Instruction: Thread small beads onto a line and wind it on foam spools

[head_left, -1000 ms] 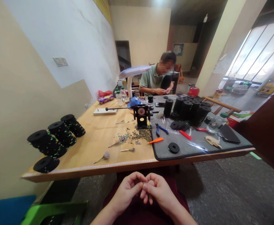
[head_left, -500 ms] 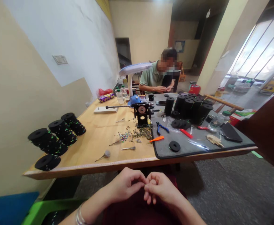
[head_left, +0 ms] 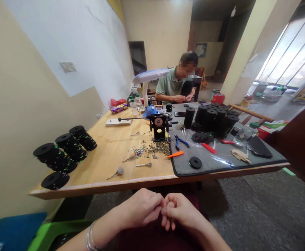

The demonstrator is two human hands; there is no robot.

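Both left hand (head_left: 142,207) and right hand (head_left: 180,211) pinched narrow, fingertips meeting; anything held between them hidden, cannot tell what. Beyond hands: worktop (head_left: 108,150), tiny beads (head_left: 139,151) hard to distinguish. Forearms (head_left: 207,233) cut off.

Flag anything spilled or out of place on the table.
Possibly the small brass-coloured bits: loose and uncontained on the bare wood by the black dial-faced machine, spread up to the grey mat. Resembles a spill, but could be deliberate.
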